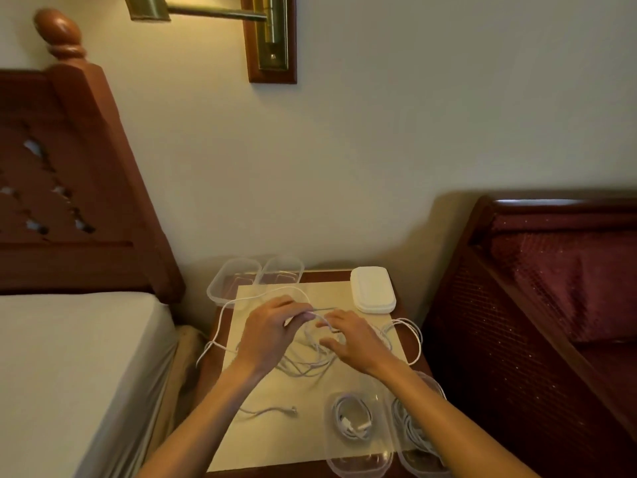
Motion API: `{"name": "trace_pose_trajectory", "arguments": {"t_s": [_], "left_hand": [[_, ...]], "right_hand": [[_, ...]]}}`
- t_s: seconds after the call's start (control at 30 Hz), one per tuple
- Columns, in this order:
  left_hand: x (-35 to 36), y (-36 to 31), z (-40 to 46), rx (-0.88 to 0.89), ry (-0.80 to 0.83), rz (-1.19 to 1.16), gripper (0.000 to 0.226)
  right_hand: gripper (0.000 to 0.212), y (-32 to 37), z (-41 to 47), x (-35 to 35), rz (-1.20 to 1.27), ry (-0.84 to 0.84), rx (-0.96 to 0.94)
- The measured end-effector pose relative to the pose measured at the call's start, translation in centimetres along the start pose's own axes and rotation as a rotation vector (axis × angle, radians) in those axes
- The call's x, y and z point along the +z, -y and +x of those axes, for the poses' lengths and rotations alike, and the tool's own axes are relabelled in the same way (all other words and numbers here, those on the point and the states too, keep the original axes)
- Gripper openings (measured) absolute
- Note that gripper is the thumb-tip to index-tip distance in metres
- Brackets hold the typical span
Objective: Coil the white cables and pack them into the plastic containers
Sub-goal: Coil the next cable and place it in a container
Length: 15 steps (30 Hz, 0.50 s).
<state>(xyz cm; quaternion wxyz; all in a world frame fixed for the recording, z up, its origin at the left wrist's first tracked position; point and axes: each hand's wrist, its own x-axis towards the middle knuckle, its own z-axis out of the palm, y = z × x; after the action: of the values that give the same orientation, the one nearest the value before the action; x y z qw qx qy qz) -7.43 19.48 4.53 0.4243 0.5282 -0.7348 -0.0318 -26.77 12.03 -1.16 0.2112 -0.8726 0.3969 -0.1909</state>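
Observation:
A tangle of loose white cables (303, 360) lies on a cream mat on the bedside table. My left hand (272, 326) pinches one cable strand near its end above the pile. My right hand (351, 336) sits just right of it, fingers curled round a strand of the same pile. One cable loops off the left table edge (220, 319), another off the right (415, 339). Two empty clear containers (234, 281) stand at the back left. Two clear containers at the front right each hold a coiled cable (351, 420); my right forearm partly hides the right one (413, 429).
A stack of white lids (372, 288) rests at the table's back right. A bed with a wooden headboard (69, 188) is close on the left. A dark red cushioned seat (551, 288) stands on the right. A brass wall lamp (269, 32) hangs above.

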Motion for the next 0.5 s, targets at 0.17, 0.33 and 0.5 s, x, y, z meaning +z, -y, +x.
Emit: {"name": "trace_pose_trajectory", "arguments": {"t_s": [0.17,0.33,0.5], "left_hand": [[-6.1,-3.3,4.1,0.152,-0.283,0.076,0.009],[-10.9,-2.3,5.1,-0.112,-0.222,0.126,0.010],[-9.3,-2.3,4.3,-0.472,0.563,0.084,0.062]], "right_hand": [[0.013,0.4,2.6,-2.7,0.131,-0.124,0.089],[0.042,0.8,3.0,-8.4,0.333,-0.295,0.314],[0.051,6.0,4.8,-13.4,0.244,-0.187,0.234]]}}
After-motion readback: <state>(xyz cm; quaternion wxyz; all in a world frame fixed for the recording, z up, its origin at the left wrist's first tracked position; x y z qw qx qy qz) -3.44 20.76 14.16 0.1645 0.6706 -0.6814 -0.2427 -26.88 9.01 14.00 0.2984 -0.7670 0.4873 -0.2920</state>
